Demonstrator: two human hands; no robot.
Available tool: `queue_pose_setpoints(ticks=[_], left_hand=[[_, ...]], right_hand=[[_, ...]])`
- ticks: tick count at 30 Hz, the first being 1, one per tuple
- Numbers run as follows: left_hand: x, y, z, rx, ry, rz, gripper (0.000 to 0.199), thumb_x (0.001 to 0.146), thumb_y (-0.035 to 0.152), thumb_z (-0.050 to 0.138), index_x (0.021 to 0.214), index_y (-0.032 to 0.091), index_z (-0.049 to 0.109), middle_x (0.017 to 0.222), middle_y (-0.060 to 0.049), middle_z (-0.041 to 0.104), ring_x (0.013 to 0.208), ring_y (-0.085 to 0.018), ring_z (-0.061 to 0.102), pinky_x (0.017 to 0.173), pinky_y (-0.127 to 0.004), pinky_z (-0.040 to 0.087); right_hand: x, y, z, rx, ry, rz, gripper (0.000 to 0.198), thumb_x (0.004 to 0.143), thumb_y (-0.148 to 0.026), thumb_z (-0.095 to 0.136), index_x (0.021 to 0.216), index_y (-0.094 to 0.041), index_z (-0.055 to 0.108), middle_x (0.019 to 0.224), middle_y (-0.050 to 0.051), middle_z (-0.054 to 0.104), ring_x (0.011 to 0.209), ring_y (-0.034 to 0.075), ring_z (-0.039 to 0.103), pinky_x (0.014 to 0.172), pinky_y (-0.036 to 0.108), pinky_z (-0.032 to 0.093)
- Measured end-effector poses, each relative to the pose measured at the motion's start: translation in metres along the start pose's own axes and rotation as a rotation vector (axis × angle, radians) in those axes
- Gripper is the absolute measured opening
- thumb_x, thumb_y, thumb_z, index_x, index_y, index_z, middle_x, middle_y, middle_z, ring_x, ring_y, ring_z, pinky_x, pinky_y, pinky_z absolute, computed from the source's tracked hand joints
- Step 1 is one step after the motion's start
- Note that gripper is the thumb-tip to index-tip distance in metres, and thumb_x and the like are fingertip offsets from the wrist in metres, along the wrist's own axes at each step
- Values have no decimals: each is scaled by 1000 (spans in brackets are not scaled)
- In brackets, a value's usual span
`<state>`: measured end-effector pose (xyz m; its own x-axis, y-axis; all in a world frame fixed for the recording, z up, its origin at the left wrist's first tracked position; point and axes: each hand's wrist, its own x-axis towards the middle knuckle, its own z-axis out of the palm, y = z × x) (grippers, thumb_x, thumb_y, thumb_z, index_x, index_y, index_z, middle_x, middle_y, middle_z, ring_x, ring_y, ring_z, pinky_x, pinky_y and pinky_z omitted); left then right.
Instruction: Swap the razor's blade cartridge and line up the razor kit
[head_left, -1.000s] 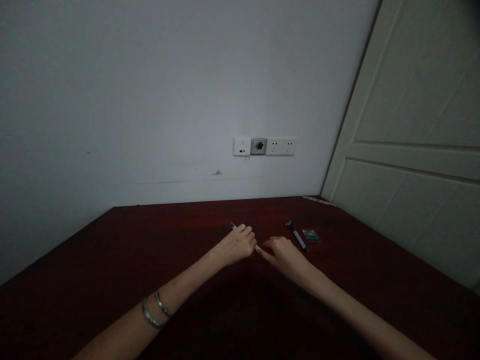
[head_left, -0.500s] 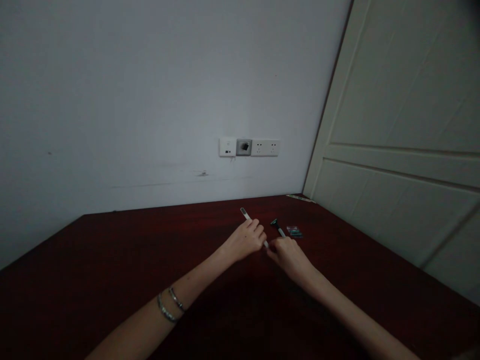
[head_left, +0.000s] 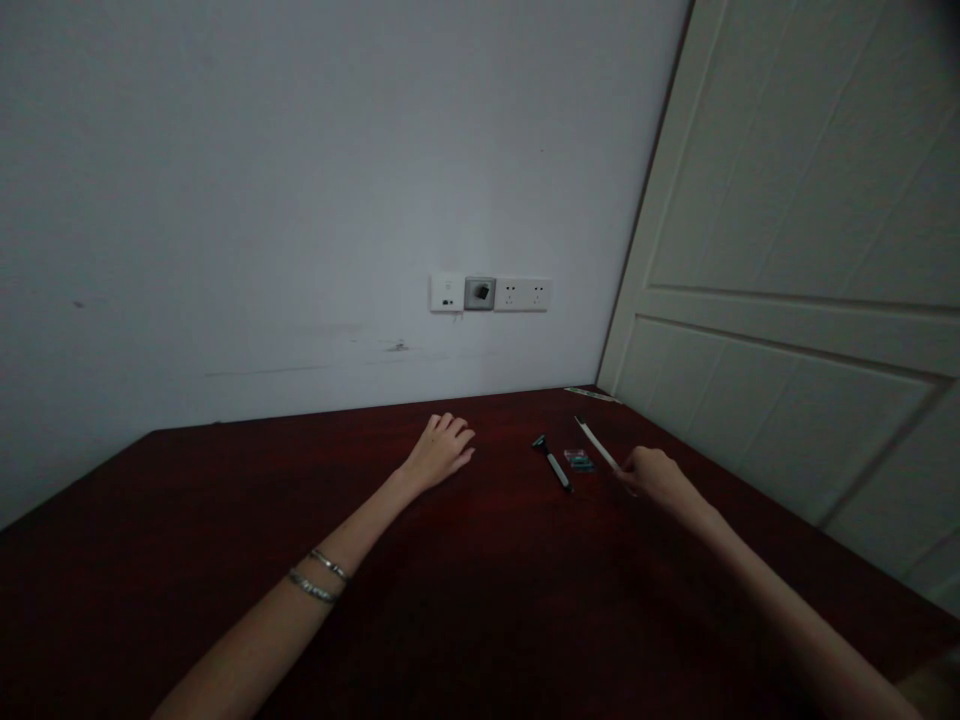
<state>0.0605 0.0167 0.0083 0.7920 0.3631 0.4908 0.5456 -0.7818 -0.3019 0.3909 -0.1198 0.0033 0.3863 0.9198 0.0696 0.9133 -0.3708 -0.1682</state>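
Note:
My right hand (head_left: 656, 478) is closed on the near end of a long, thin white stick with a dark tip (head_left: 598, 444), whose exact kind I cannot make out. The stick points away from me and to the left. My left hand (head_left: 441, 449) rests on the dark red tabletop (head_left: 300, 500), holding nothing, fingers apart and slightly bent. Between the hands lies a razor (head_left: 556, 468) with a dark head and a grey handle. Just right of it is a small clear packet with pinkish and teal parts (head_left: 579, 460).
A pale wall (head_left: 300, 200) with a row of sockets (head_left: 523, 294) and a black plug (head_left: 482, 292) rises behind the table. To the right stands a panelled whitish door or board (head_left: 787, 250). A thin flat strip (head_left: 592, 394) lies in the back right corner.
My left hand has let go of the white stick and moved left. My right hand has carried the stick to the right, past the razor and the packet. The view has shifted slightly.

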Motion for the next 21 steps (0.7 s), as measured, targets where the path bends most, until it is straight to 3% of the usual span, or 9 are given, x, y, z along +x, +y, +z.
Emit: queue_pose_setpoints(ticks=[7, 21], left_hand=[[-28, -33, 35, -89, -55, -167, 31, 88, 39, 41, 100, 15, 58, 102, -8, 57, 95, -21, 46, 81, -34, 31], [-54, -55, 36, -170, -138, -298, 39, 90, 43, 33, 96, 16, 60, 102, -9, 58, 93, -21, 48, 83, -37, 31]], right_hand=[[18, 6, 17, -73, -34, 30, 22, 76, -25, 55, 83, -7, 66, 83, 19, 66, 71, 22, 64, 56, 26, 40], [24, 12, 33, -149, 30, -1, 17, 78, -24, 56, 85, -10, 62, 89, 19, 65, 80, 27, 64, 61, 28, 41]])
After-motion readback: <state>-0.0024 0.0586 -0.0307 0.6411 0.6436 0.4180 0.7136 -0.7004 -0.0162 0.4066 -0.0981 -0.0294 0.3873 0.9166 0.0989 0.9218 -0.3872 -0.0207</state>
